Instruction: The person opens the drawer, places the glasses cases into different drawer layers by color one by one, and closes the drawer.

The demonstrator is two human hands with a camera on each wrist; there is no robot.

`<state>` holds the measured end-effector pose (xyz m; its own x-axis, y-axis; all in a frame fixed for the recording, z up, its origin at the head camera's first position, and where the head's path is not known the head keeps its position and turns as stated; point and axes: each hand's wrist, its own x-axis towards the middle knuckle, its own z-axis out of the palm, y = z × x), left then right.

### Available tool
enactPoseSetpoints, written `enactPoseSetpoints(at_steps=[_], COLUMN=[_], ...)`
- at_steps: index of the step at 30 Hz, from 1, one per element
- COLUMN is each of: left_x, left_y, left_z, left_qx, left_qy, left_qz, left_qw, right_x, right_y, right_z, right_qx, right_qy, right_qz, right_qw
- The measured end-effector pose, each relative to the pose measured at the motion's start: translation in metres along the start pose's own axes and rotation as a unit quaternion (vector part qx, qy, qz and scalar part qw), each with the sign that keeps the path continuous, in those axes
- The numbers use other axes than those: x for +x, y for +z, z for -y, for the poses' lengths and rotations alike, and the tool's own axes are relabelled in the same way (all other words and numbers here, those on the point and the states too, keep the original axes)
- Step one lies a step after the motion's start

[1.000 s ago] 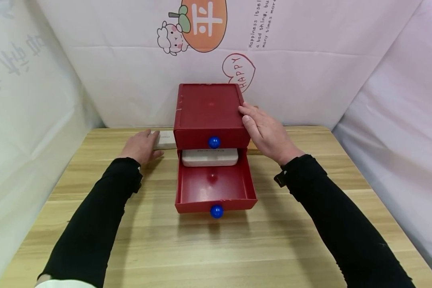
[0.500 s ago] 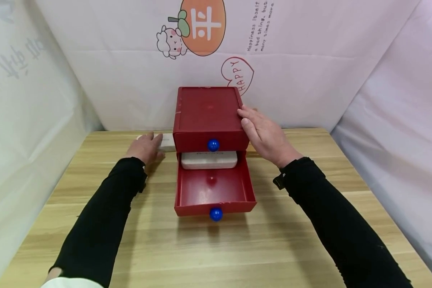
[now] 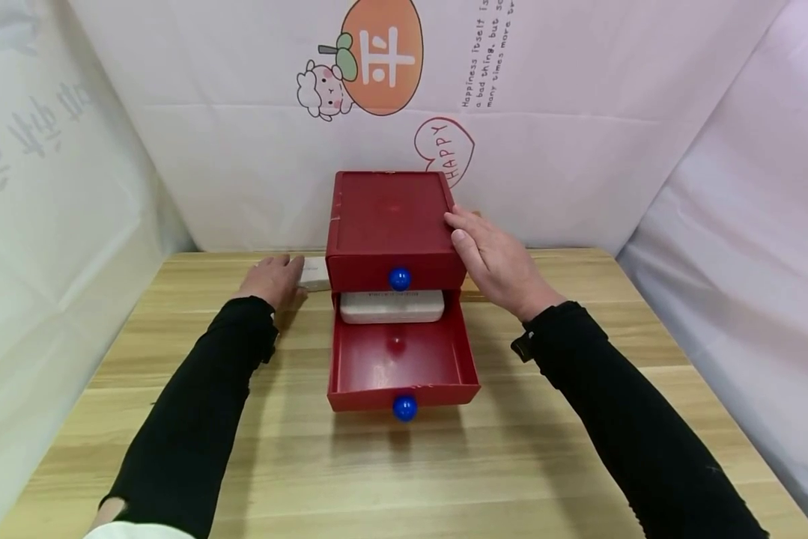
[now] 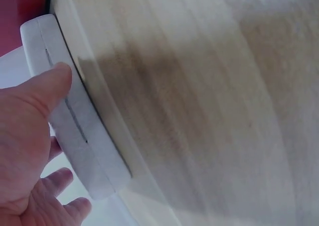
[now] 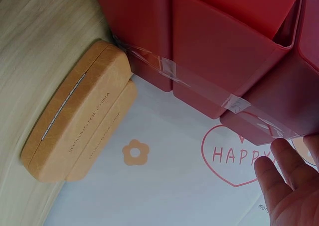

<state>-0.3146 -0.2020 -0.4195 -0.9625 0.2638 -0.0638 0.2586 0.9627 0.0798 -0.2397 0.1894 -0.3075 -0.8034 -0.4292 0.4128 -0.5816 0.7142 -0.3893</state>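
Observation:
A red drawer unit (image 3: 393, 213) with blue knobs stands at the back of the table, its lower drawer (image 3: 400, 367) pulled out. A white glasses case (image 3: 392, 307) lies in the back of that drawer. To the left of the unit my left hand (image 3: 272, 281) holds another white glasses case (image 4: 75, 111), thumb on its long front side and fingers behind it. My right hand (image 3: 501, 262) rests with fairly straight fingers against the upper right side of the unit; in the right wrist view its fingertips touch the red wall.
Right of the unit, two tan glasses cases (image 5: 79, 116) lie one behind the other at the cloth backdrop (image 5: 164, 196). Clear tape (image 5: 199, 91) runs across the unit's stacked sections. White cloth walls (image 3: 727, 224) border the wooden table (image 3: 404, 479).
My left hand has shifted slightly right along the white glasses case. The head view has tilted, so everything appears a little lower. My right hand keeps its place on the unit.

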Motion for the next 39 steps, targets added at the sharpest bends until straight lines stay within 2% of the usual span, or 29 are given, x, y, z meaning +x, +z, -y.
enactPoseSetpoints(at_steps=[4, 9, 15, 21, 27, 35, 39], left_x=[-0.002, -0.003, -0.005, -0.010, -0.017, -0.028, -0.035], left_y=[-0.001, 0.001, 0.004, -0.004, -0.008, -0.006, -0.012], left_z=[0.001, 0.001, 0.001, -0.002, -0.004, 0.000, 0.002], left_qx=[-0.007, -0.026, -0.022, -0.031, -0.043, -0.045, -0.048], left_qy=[0.012, 0.013, -0.005, -0.022, -0.012, 0.009, 0.009], left_qz=[-0.019, -0.025, -0.013, 0.010, 0.010, -0.015, -0.002], left_qw=[0.9997, 0.9993, 0.9997, 0.9992, 0.9989, 0.9988, 0.9988], right_x=[-0.002, -0.002, -0.002, -0.003, -0.002, -0.002, -0.002], right_y=[0.000, 0.002, 0.003, 0.002, 0.001, -0.001, -0.002], right_z=[0.000, 0.000, 0.002, 0.003, 0.002, 0.003, 0.003], right_qx=[0.004, 0.003, 0.000, 0.003, 0.002, -0.004, -0.004], right_qy=[0.006, 0.008, 0.008, 0.006, 0.008, 0.012, 0.013], right_qz=[0.004, 0.004, 0.007, 0.003, 0.003, 0.005, 0.006], right_qw=[1.000, 1.000, 1.000, 1.000, 1.000, 1.000, 1.000])
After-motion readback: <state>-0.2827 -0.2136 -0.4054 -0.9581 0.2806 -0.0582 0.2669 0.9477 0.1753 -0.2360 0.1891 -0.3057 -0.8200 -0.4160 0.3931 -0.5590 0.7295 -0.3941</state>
